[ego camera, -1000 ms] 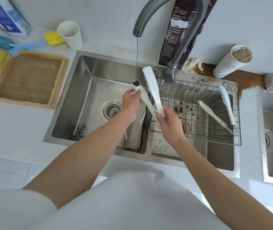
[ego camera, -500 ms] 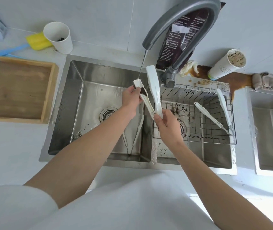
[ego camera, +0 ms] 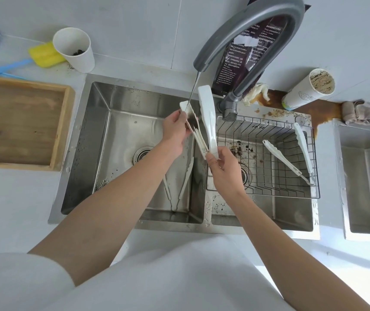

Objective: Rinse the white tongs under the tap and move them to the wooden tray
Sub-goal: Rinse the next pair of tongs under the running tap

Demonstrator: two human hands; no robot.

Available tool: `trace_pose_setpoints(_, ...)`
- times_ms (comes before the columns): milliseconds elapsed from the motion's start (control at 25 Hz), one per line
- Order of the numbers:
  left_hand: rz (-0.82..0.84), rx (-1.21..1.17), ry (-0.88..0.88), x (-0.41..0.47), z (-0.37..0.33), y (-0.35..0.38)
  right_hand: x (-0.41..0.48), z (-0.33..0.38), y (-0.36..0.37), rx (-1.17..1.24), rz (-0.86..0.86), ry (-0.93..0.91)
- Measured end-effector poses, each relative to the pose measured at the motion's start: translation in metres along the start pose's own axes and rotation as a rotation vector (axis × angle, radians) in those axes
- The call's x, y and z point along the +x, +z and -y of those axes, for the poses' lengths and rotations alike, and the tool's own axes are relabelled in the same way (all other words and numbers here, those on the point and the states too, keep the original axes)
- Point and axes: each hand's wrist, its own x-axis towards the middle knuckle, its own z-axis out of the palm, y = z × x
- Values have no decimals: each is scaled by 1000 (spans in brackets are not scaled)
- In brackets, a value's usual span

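White tongs point(ego camera: 207, 117) stand spread apart above the divider of the double sink. My right hand point(ego camera: 223, 169) pinches their hinge end. My left hand point(ego camera: 174, 131) holds the left arm near its tip, which shows dark grime. A thin stream from the grey tap point(ego camera: 244, 30) runs onto that tip. The wooden tray point(ego camera: 20, 122) sits on the counter to the left of the sink. A second pair of tongs point(ego camera: 179, 187) lies in the left basin, a third pair point(ego camera: 291, 156) in the wire basket.
The wire basket point(ego camera: 267, 176) fills the right basin point(ego camera: 269, 216). A paper cup point(ego camera: 76, 50), a yellow sponge brush point(ego camera: 42, 55) and a blue box stand behind the tray. A dirty cup point(ego camera: 309, 88), a brown spill and a rag point(ego camera: 357, 112) lie at the back right.
The view has shifted, so the tray sits further left in frame. The left arm's tip has come under the water stream, and my left hand has slid along it.
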Motion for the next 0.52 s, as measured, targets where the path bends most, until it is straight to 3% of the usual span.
trace_pose_setpoints(520,16,-131,-5,0,-17,-3,1,14,11,93,-3,24)
